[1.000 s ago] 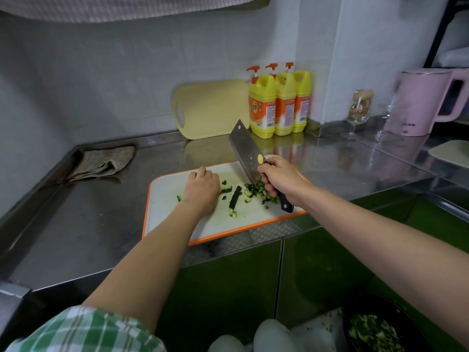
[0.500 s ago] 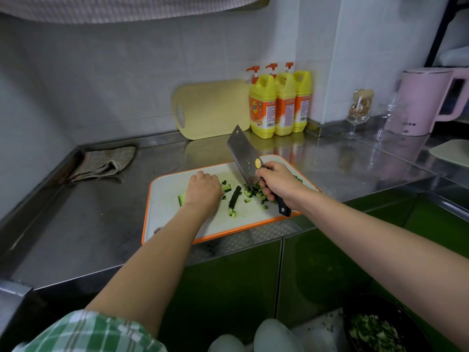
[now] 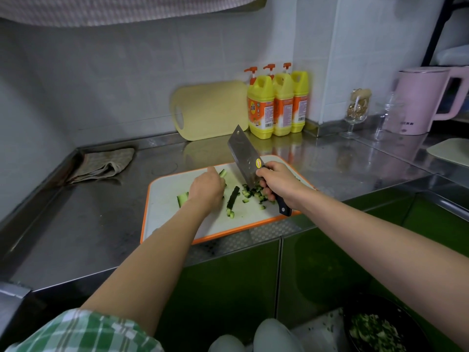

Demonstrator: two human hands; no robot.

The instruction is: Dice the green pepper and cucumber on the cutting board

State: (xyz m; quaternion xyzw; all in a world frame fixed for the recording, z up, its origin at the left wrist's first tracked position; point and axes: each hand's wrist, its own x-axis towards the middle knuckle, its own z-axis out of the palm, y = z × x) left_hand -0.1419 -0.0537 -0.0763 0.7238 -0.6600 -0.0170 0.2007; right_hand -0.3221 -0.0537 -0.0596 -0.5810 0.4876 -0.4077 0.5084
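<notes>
Head view. Your right hand (image 3: 279, 182) is gripping the cleaver (image 3: 243, 156) by its black handle, blade raised and tilted above the diced cucumber (image 3: 253, 194) on the orange-rimmed cutting board (image 3: 172, 224). Your left hand (image 3: 206, 189) is lying beside the uncut cucumber strip (image 3: 233, 198), back to camera; I cannot tell whether the fingers are pinching anything.

Risk: those fingers are sitting just beside the blade's likely path, so chopping before they tuck under is inviting a cut. Cubes near the board's right rim are risking a scatter onto the counter.
</notes>
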